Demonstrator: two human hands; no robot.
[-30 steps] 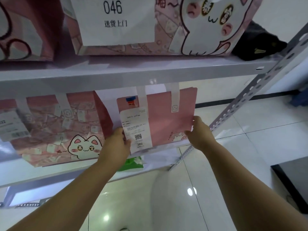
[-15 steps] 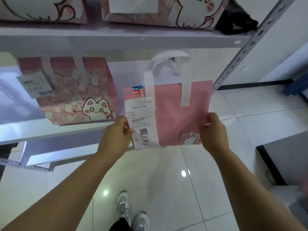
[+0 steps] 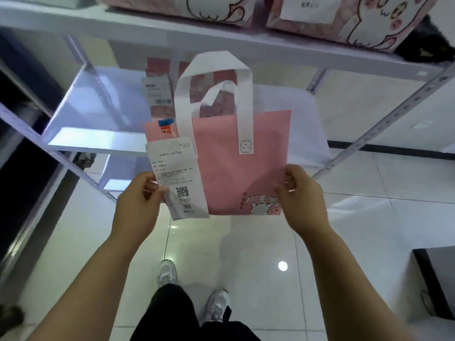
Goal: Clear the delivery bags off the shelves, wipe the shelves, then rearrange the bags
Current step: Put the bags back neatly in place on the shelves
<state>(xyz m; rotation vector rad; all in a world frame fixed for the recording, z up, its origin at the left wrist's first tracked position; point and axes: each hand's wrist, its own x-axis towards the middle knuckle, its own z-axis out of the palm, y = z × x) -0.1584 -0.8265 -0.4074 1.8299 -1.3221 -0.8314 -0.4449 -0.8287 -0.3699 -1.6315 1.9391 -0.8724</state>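
**A:** Where is the bag?

**B:** The pink bag (image 3: 236, 163) hangs upright in the air between both hands, on the near side of the middle shelf (image 3: 98, 114) and above the floor (image 3: 246, 254). Its two white handles (image 3: 214, 77) stand up in loops.

**A:** How do the hands hold it?

**B:** The left hand (image 3: 140, 200) grips the left edge, fingers curled round it and thumb pressed on the front of the receipt (image 3: 177, 175) stuck there. The right hand (image 3: 302, 195) pinches the right edge low down, thumb in front, fingers behind.

**A:** What does the shelf look like?

**B:** The middle shelf is a pale, glossy board that catches the light at its near left corner. A patterned pink bag (image 3: 157, 70) with its own label stands far back on it, partly hidden by the handles. The upper shelf (image 3: 221, 43) carries two large cartoon-printed bags (image 3: 177, 8), and a black item (image 3: 426, 45) lies at its right end. A grey post (image 3: 384, 121) with holes slants down on the right.

**A:** And the room?

**B:** The floor is shiny white tile with lamp spots reflected in it. A dark strip (image 3: 394, 148) runs along the foot of the far wall. A dark-edged block (image 3: 438, 279) sits at the right. The person's white shoes (image 3: 167, 271) show below the bag.
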